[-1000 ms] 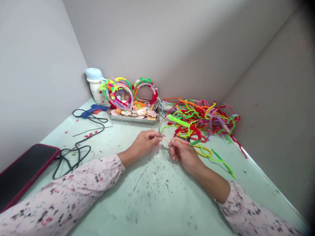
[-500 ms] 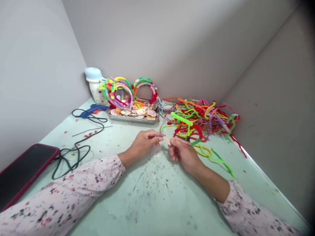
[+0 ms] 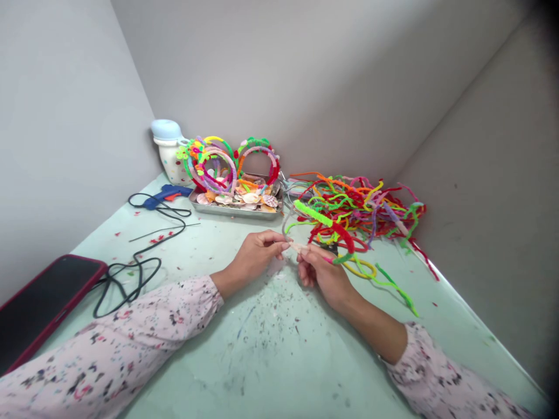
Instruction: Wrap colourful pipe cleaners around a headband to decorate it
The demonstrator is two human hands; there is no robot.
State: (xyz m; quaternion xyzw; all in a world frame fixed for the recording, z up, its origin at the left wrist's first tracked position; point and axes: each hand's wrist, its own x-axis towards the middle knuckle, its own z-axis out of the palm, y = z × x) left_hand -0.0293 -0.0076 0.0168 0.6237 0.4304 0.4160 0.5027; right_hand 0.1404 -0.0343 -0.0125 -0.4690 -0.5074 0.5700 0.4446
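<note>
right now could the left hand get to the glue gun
Probably yes: the blue hot glue gun lies ahead of the left hand, with only its black cord between, though the hand must first let go of the pale piece it pinches.

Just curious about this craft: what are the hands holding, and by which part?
The left hand and right hand pinch a pale strip between their fingertips; its material is unclear.

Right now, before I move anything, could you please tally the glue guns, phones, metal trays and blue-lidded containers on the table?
Hot glue gun: 1
Phone: 1
Metal tray: 1
Blue-lidded white container: 1
Total: 4
</note>
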